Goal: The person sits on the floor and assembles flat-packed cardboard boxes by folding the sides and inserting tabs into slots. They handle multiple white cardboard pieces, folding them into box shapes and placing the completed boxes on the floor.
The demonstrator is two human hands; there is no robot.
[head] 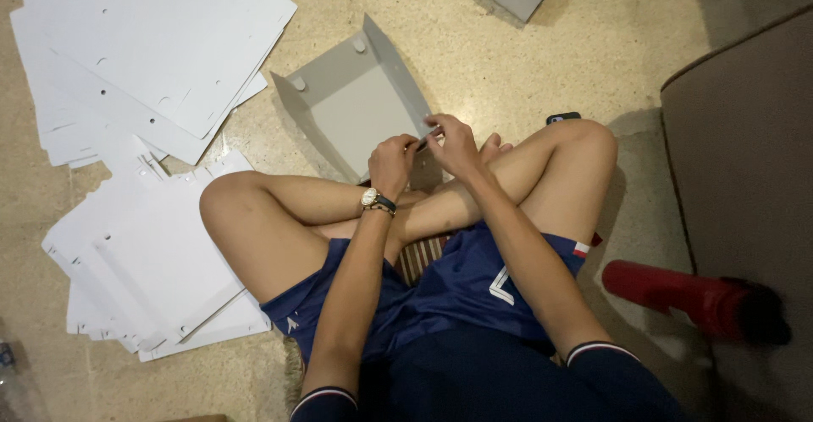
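A half-folded grey cardboard tray is pinched at its near corner flap by the left hand and right hand, fingers closed. The tray is rested on the floor, beyond crossed legs.

Grey flat-pack box, partly folded: base panel flat on the floor, side flaps raised, open face upward. Its near edge lies directly beneath the fingertips, which pinch a flap there; the remainder extends beyond the fingers.
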